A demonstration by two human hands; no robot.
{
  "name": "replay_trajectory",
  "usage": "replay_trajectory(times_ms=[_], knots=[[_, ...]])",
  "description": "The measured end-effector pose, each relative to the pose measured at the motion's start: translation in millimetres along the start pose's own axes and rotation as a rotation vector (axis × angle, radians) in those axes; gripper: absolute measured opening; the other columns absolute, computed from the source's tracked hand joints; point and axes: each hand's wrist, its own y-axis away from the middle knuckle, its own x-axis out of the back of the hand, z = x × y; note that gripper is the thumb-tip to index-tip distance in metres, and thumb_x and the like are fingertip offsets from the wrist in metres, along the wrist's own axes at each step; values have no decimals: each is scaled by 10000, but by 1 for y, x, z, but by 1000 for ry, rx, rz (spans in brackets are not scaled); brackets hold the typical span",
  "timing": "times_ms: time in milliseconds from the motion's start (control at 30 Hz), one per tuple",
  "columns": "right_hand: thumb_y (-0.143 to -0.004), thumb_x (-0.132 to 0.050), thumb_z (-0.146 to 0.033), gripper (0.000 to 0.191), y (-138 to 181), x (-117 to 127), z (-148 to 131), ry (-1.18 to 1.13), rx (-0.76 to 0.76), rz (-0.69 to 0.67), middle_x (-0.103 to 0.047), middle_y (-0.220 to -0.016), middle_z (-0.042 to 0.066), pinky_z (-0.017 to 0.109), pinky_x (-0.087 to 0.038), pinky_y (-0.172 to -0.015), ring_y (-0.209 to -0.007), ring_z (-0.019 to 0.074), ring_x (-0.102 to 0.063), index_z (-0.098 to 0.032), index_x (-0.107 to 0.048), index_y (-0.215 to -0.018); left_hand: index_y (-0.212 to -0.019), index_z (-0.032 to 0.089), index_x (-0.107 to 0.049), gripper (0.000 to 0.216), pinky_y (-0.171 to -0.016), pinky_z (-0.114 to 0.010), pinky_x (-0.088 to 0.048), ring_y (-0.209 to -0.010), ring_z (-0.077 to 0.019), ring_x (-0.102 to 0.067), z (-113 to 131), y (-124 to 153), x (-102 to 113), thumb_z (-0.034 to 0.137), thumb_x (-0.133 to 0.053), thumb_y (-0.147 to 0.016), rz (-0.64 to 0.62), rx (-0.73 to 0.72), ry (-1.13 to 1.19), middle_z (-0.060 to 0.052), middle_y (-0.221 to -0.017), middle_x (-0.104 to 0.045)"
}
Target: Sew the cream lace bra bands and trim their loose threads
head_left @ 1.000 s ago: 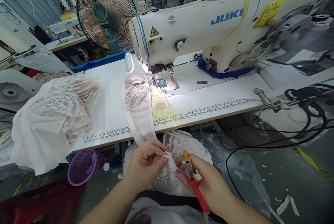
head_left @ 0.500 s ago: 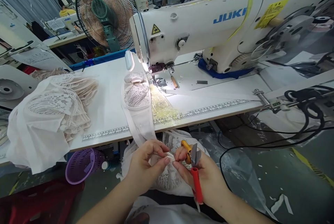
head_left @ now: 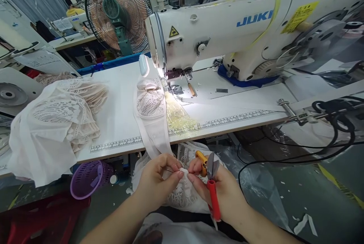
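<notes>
Below the table's front edge, my left hand (head_left: 159,179) pinches the end of a white lace strip (head_left: 152,132) that hangs from the sewing table. My right hand (head_left: 216,193) meets it fingertip to fingertip and grips thread snips (head_left: 212,187) with red and orange handles, blades pointing up. Both hands rest over a heap of white lace pieces (head_left: 184,194) in my lap. The strip runs up across a lace cup (head_left: 149,102) to the needle of the white JUKI sewing machine (head_left: 227,32).
A pile of lace garments on white cloth (head_left: 59,119) lies on the table's left. A purple basket (head_left: 88,179) sits under the table. A standing fan (head_left: 118,13) is behind. Black cables (head_left: 327,122) hang at the right. Fabric scraps litter the floor.
My right hand has moved left to meet my left hand at the strip's end, and the snips have turned so that the blades point up. The view has shifted slightly.
</notes>
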Motion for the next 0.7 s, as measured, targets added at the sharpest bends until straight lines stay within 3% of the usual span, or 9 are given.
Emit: replay_trajectory(times_ms=[200,400,700], knots=[[-832,-553,-211,52,-1,0,1,-32,12,-42,-558,-754,4,275,-471,-600,-691,162,-544,-223,-510,-803,-809,176,-579,117,-695,-316,-459,-771,-187,-570,1,1,4,223,-650,-729,-56,48,-71,-46,-811,-601],[-836,-556,-216,68,2,2,4,19,30,-53,-536,-770,10,307,-472,-647,-703,173,-533,-222,-500,-798,-769,158,-602,95,-714,-331,-449,-779,-192,-558,1,-3,4,238,-651,-755,-74,-106,-157,-62,-814,-577],[-791,-610,-291,102,2,2,3,60,2,-6,-583,-718,14,304,-498,-588,-677,187,-567,-218,-537,-784,-721,158,-617,62,-711,-322,-457,-767,-183,-571,-2,-2,1,183,-642,-771,-82,-129,-53,-62,-789,-591]])
